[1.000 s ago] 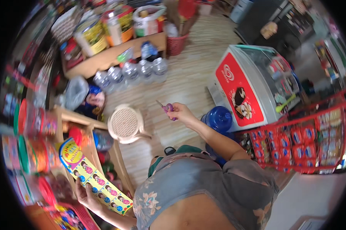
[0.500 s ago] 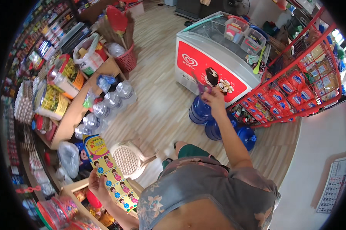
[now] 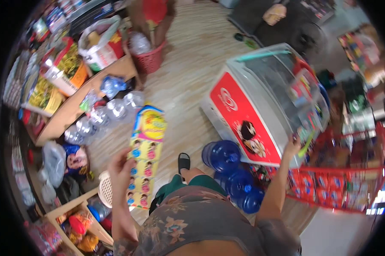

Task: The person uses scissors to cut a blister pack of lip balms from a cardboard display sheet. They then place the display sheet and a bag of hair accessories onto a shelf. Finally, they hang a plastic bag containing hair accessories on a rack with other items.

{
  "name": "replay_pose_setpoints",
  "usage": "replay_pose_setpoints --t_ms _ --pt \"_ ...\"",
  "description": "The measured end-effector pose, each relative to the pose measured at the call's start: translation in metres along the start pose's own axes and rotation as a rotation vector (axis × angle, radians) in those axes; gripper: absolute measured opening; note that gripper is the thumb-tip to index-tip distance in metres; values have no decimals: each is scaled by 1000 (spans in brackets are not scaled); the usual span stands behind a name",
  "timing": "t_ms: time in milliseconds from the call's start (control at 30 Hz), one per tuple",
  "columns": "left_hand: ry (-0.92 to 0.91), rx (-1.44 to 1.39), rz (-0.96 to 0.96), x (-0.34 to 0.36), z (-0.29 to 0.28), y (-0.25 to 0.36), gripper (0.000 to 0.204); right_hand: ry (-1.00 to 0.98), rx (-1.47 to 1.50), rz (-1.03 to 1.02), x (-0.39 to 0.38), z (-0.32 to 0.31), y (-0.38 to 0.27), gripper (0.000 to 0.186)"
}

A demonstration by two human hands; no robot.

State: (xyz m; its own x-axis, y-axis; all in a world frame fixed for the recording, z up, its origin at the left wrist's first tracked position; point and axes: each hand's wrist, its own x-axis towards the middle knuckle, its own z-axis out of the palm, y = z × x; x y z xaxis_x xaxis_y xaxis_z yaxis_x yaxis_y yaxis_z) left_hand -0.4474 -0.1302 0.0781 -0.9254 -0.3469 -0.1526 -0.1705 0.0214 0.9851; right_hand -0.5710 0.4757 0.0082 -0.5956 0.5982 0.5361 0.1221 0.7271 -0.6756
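Note:
My left hand (image 3: pixel 120 166) is closed on the edge of a long yellow card (image 3: pixel 147 160) printed with rows of small figures in blue and pink. The card hangs upright in front of my body, its colourful header at the top. My right hand (image 3: pixel 292 147) is stretched out to the near right corner of a chest freezer (image 3: pixel 260 70), beside a lime-green long-handled utensil (image 3: pixel 306 145). Motion smears its fingers, and the purple-handled scissors do not show clearly there.
Blue water jugs (image 3: pixel 222 155) stand on the floor against the freezer. A red wire rack (image 3: pixel 337 170) with packets is at the right. Clear bottles (image 3: pixel 100 115) line the shelf at the left, and a beige stool (image 3: pixel 105 190) is partly behind my left forearm.
My right hand has moved from in front of the freezer to its right corner; the scissors seen in it before no longer show clearly. The card has risen and swung upright. My view has turned.

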Motion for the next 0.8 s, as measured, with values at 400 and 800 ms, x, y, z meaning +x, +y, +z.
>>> replay_pose_setpoints --t_ms 400,800 --pt "4 -75 -55 165 76 53 31 -284 -1004 124 53 76 -104 42" --pt "-263 -88 38 369 95 101 26 -1086 533 154 22 330 -355 73"
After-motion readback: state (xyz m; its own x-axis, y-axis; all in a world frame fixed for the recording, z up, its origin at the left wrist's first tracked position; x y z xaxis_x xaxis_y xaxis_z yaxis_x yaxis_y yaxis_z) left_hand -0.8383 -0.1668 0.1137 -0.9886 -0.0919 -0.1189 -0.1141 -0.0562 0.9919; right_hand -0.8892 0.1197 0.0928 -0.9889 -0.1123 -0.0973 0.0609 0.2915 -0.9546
